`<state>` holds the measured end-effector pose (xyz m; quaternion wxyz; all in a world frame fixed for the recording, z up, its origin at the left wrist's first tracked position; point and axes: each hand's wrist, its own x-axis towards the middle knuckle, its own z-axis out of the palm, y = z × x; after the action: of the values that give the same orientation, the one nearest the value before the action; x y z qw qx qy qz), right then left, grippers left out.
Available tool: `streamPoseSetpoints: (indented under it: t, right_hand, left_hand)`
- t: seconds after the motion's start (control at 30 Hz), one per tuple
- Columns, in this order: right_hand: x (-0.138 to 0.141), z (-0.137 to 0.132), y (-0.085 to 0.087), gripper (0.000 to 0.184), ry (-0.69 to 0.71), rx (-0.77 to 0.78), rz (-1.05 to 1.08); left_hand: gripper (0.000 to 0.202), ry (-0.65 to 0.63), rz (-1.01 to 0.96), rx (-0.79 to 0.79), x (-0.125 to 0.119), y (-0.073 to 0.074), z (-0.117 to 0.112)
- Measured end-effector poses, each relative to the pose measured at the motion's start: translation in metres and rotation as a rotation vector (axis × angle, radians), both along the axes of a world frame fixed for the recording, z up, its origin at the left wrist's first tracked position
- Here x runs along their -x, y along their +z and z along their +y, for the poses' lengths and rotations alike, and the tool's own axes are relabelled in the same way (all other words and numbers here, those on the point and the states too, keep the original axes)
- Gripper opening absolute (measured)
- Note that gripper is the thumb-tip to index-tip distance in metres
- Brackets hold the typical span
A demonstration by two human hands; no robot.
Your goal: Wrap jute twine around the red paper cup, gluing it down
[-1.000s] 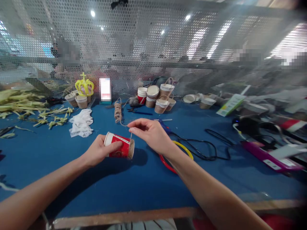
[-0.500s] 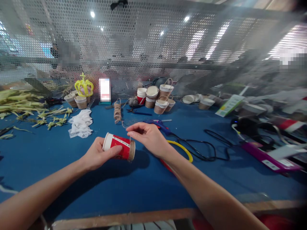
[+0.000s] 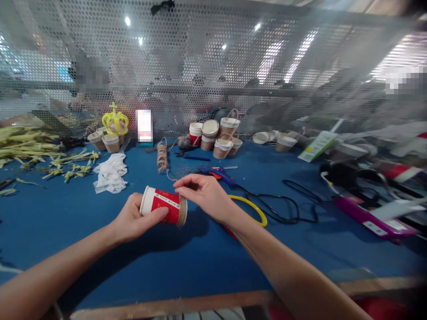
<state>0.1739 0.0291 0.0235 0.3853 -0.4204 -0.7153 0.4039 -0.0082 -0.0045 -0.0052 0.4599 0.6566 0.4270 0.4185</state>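
Note:
My left hand (image 3: 138,218) is wrapped round a red and white paper cup (image 3: 163,205), which lies tilted on its side with its rim to the left. Brown twine (image 3: 182,210) is wound round the cup's base end. The fingers of my right hand (image 3: 200,192) are pinched together at that end, on the twine. From there a strand leads back to a twine bundle (image 3: 162,156) on the table. A blue hot glue gun (image 3: 222,175) lies just behind my right hand.
Twine-wrapped cups (image 3: 222,149) stand at the back. A white cloth (image 3: 110,173) and corn husks (image 3: 26,142) lie left. A black cable (image 3: 287,218), yellow ring (image 3: 255,209) and purple power strip (image 3: 370,218) lie right. Perforated metal mesh (image 3: 187,58) rises behind the table.
My right hand has come down slightly towards the cup's base, bringing the twine close against it. My left hand still grips the cup, nearly in the same place.

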Motion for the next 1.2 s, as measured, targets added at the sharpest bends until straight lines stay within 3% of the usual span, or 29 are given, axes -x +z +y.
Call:
streamPoseSetpoints:
  t: [0.2,0.4,0.77,1.2]
  right_hand:
    - [-0.0016,-0.0009,0.0012,0.017,0.043,-0.019,-0.033]
    - [-0.0024,-0.0030,0.0051,0.025,0.044,-0.145,-0.148]
    - [-0.0046,-0.0020,-0.0005,0.024,0.006,-0.312,-0.126]
    - [-0.0045,-0.0028,-0.0016,0.019,-0.009,-0.490,-0.071]
  left_hand:
    - [0.025,-0.013,-0.030,-0.025,0.0019,0.0019,-0.0027]
    - [0.029,0.042,-0.176,0.078,0.0034,0.0009,-0.0016]
    - [0.027,0.092,-0.222,0.099,0.0021,0.0037,-0.0031]
    - [0.027,0.065,-0.231,0.122,0.0025,0.0044,-0.0037]
